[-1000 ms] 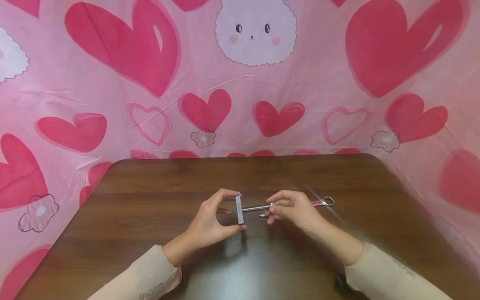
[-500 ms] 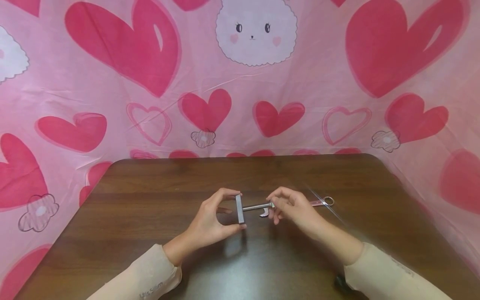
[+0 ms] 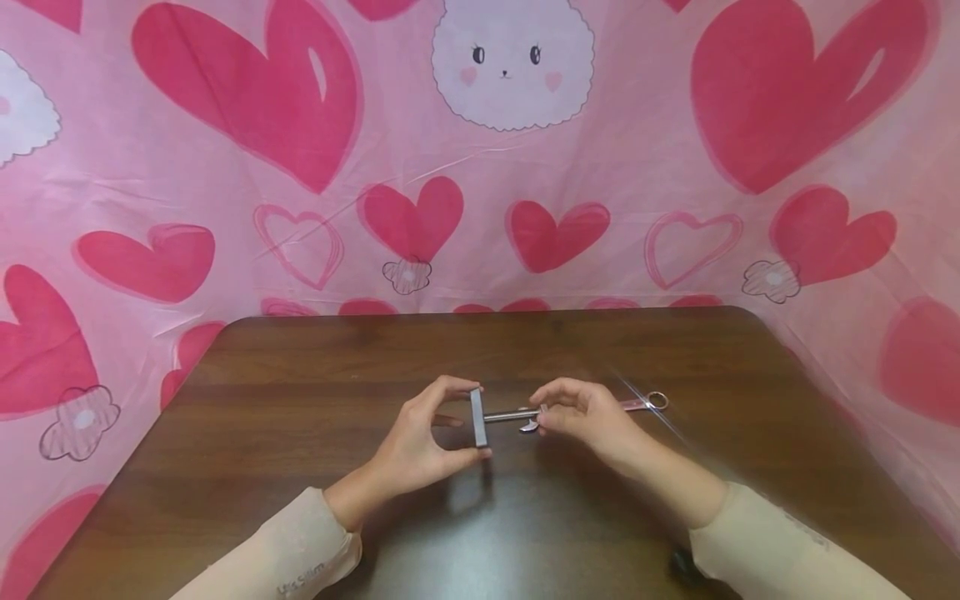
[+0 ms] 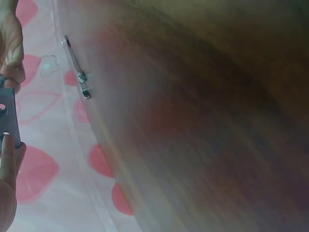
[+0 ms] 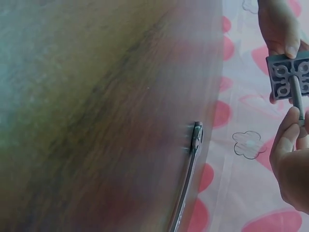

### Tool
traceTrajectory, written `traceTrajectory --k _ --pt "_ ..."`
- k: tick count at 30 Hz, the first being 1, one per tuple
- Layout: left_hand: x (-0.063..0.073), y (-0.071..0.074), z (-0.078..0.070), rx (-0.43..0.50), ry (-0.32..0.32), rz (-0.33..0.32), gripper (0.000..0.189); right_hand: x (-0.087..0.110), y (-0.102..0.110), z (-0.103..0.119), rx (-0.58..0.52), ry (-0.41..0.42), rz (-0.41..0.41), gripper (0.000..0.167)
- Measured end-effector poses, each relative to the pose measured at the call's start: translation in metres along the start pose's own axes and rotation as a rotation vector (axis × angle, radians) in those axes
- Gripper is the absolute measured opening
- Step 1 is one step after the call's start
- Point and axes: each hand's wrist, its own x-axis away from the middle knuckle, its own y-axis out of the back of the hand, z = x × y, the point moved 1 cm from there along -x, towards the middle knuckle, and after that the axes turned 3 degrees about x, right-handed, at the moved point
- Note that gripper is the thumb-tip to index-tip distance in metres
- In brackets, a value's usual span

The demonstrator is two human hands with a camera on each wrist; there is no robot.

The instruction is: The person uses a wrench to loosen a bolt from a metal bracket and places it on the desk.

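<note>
Over the middle of the table, my left hand (image 3: 420,442) grips a grey square plate (image 3: 478,418) by opposite edges, between thumb and fingers. A threaded bolt (image 3: 510,415) sticks out of the plate's centre toward the right; the right wrist view shows round holes in the plate (image 5: 282,79) about the bolt's base. At the bolt's far end, my right hand (image 3: 592,421) pinches the tip with thumb and fingers, where a small nut-like piece is mostly hidden. An adjustable wrench (image 3: 636,406) lies on the table behind the right hand, its head partly showing below the bolt.
The brown wooden table (image 3: 337,350) has rounded far corners. A pink cloth (image 3: 480,167) printed with hearts hangs behind and beside it. Near the right sleeve (image 3: 750,533), a small dark object (image 3: 682,567) lies partly covered.
The right fingers and thumb have shifted round the bolt's end, uncovering the small piece half a second ago and covering it again now. Left hand, plate and wrench stay in place.
</note>
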Motion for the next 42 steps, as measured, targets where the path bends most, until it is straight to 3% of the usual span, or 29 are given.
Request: traceTrajectory --k 20,32,42 --pt "0.005 0.007 0.0 -0.033 0.01 0.016 0.072 0.002 0.0 -0.004 0.034 0.023 -0.016 0.031" --pt "0.009 0.019 0.004 -0.11 0.068 0.039 0.074 -0.002 -0.002 -0.002 0.033 0.047 -0.011 0.031" --pt "0.013 0.028 0.008 -0.169 0.071 0.037 0.075 -0.009 -0.004 -0.007 0.026 0.061 0.006 0.031"
